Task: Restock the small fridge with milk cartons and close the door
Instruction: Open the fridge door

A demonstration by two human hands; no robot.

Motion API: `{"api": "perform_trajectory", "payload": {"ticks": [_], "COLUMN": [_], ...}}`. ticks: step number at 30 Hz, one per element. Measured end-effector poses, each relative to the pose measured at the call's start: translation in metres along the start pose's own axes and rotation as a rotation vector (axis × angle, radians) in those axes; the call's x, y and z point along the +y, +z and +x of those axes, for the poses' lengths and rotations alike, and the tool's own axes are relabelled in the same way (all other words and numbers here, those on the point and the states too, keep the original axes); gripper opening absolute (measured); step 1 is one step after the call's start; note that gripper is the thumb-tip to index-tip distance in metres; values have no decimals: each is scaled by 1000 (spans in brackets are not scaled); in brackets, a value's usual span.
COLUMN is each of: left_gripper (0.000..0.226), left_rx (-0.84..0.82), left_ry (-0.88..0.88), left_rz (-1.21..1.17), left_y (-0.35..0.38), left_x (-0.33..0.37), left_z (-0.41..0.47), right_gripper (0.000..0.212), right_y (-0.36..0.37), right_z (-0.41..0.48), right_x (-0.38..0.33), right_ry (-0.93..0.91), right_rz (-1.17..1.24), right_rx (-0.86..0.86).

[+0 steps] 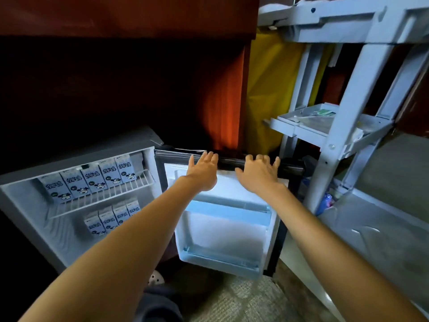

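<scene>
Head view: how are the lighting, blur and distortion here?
Head view: fridge interior brightly lit, cartons slightly soft but printed cows visible; recess above the fridge nearly black; orange glow on the wood panel; wide-angle distortion leans the cart posts and stretches the forearms.
</scene>
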State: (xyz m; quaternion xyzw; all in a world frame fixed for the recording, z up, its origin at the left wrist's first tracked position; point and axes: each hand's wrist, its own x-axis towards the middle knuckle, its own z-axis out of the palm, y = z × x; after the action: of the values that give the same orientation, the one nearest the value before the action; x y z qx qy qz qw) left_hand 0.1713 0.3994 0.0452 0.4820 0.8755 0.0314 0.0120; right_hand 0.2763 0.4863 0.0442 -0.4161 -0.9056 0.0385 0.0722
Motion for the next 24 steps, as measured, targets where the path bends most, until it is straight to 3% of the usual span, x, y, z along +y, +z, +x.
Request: {"api": "perform_trajectory", "payload": {"ticks": [11,16,24], "left_gripper": [70,71,74], "left_rx": [67,29,-18], "left_ry": [14,2,27], "left_rz": [33,35,-27], "left_y": [15,13,7], "left_x": [-32,-38,-45], "left_z": [86,106,104], "right_gripper": [84,76,75], "right_y": [31,25,24], "right_z": [123,156,155], "right_x": [4,5,-5], "right_ry": [-23,-76,-27], "right_rz": [64,53,90], "right_rx": [-1,-91,-98]}}
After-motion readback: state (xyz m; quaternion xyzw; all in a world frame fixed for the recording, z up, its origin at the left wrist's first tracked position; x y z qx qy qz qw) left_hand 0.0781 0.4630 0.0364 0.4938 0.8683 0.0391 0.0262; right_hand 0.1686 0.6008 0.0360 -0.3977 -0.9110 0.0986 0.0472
